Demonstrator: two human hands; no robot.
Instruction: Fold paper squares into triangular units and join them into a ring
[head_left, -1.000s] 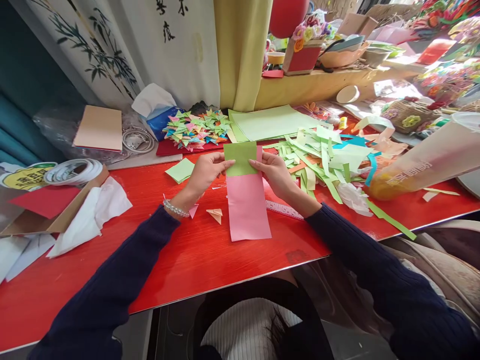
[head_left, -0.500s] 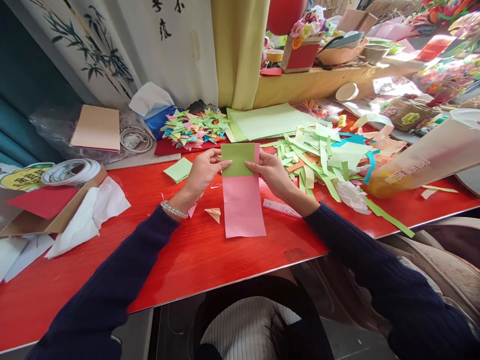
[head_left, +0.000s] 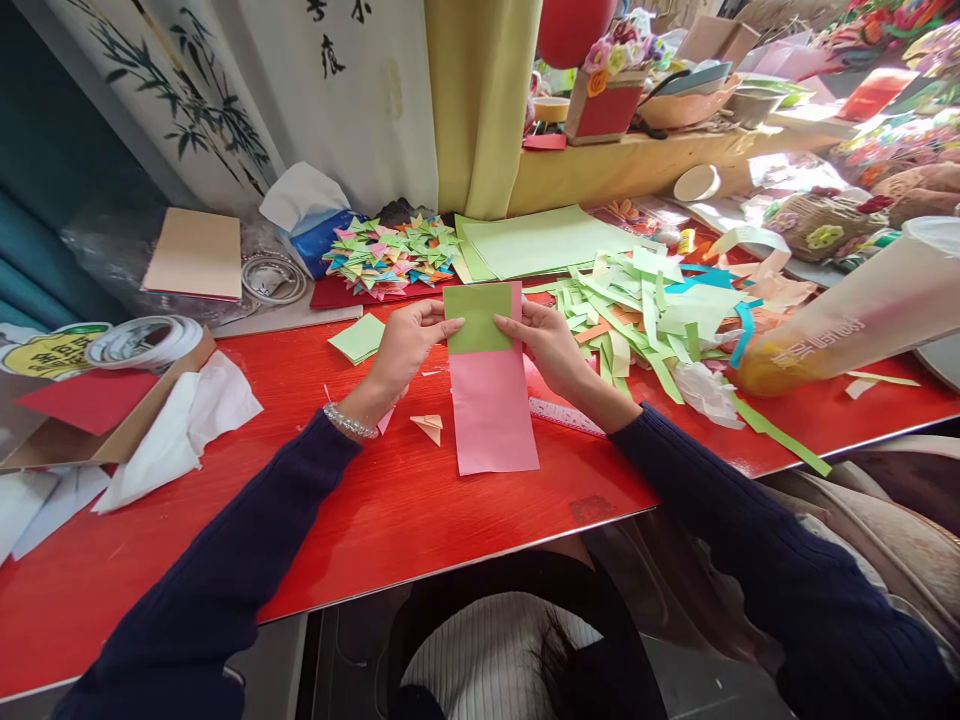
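A long pink paper strip [head_left: 493, 412] lies on the red table [head_left: 375, 520], with a small green paper square [head_left: 477, 316] laid over its far end. My left hand [head_left: 407, 343] pinches the left edge of the green square and the pink strip together. My right hand [head_left: 550, 343] pinches their right edge the same way. Both hands have the fingers closed on the papers. A small folded peach paper piece [head_left: 430, 428] sits just left of the strip. A clear ruler [head_left: 568, 417] lies partly under my right wrist.
A pile of folded coloured paper triangles [head_left: 390, 256] sits behind my hands. Green paper strips and scraps [head_left: 645, 310] spread to the right, beside a tilted plastic cup [head_left: 855, 315]. Tape rolls [head_left: 142, 342], tissues [head_left: 304, 200] and a cardboard box [head_left: 112, 440] are at the left.
The hands and the two papers shifted only slightly; the green square stays aligned over the pink strip's far end.
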